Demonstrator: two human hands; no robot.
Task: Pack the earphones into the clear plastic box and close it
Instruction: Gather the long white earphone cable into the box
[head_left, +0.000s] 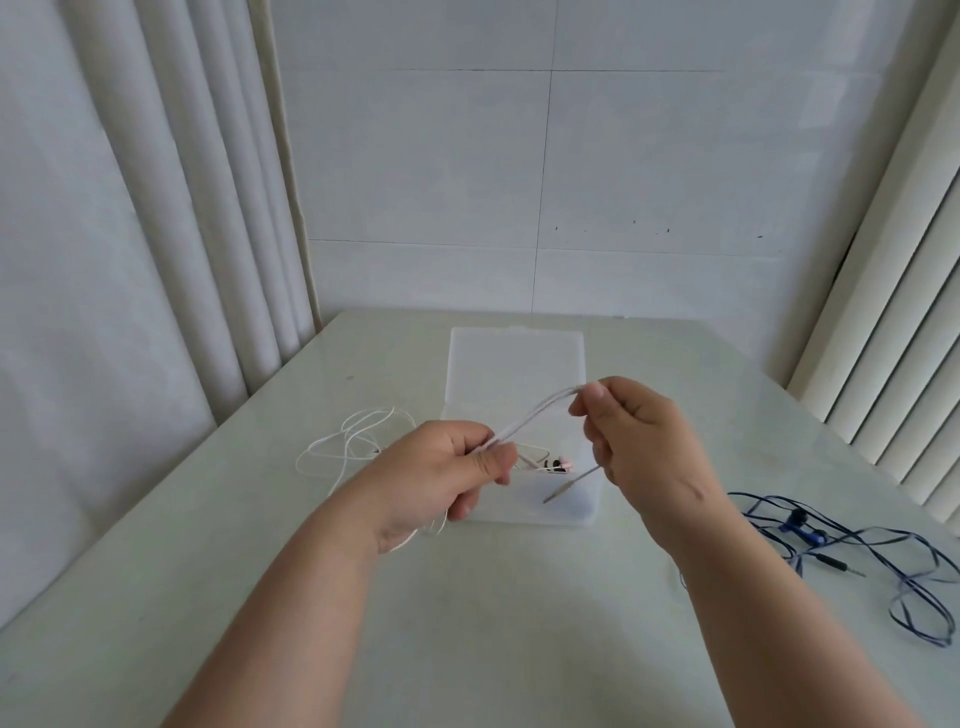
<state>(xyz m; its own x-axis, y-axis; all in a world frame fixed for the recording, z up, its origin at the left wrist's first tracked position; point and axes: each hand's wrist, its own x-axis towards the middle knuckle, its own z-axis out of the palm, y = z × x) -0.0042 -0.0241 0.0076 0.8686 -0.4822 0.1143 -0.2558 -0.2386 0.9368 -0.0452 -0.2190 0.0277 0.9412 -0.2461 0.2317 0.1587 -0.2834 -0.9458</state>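
left hand (441, 470) and right hand (641, 441) each pinch the folded white earphone cable (530, 418) above the open clear plastic box (514, 358).

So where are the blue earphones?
The blue earphones lie loose on the table at the far right of the head view, beside the right hand's wrist, outside the clear plastic box.

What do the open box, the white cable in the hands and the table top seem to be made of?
Box: clear, slightly frosted plastic, since the table shows through its lid. White cable: probably soft rubbery plastic with a matte finish; it bends in a loop between the left hand and right hand. Table: smooth and faintly glossy, perhaps glass or laminate; I cannot tell which.
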